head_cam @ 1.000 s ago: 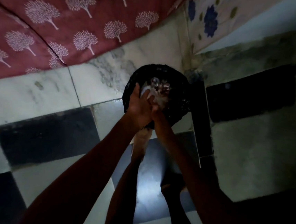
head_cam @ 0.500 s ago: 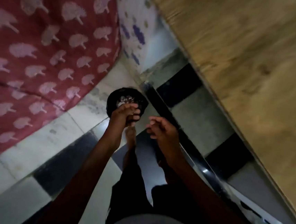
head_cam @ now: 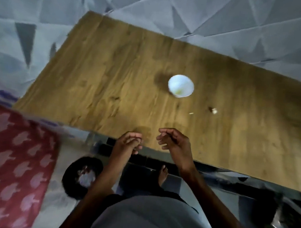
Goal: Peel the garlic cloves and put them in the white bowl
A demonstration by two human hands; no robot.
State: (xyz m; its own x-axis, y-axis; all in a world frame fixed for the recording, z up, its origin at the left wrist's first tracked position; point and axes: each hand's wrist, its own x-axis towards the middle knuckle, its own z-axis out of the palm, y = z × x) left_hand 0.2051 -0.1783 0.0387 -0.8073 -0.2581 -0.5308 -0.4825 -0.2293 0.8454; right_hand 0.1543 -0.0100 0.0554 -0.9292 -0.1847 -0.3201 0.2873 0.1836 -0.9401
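Where the near edge of the brown wood-grain tabletop (head_cam: 111,91) cuts slantwise across the view, both hands hover at it: the left hand (head_cam: 128,143) over the very lip, the right hand (head_cam: 175,143) a little further in over the wood. The right hand's fingers hang loosely curled and apart, with nothing between them. The left hand's fingers are bunched toward the thumb, and blur hides whether they pinch anything.

The small round white bowl (head_cam: 180,88) stands well in from every edge, beyond the right hand, with bare wood between them. To its right and nearer lie a small whitish garlic piece (head_cam: 214,110) and a pale scrap of peel (head_cam: 191,113), both apart from the bowl.

Below the table's edge, on the floor, a round black bin (head_cam: 69,185) holding whitish scraps sits beside the left forearm, next to a red cloth printed with pale trees (head_cam: 13,155). Grey wall panels with raised triangles (head_cam: 174,9) close in the table's far and left sides.
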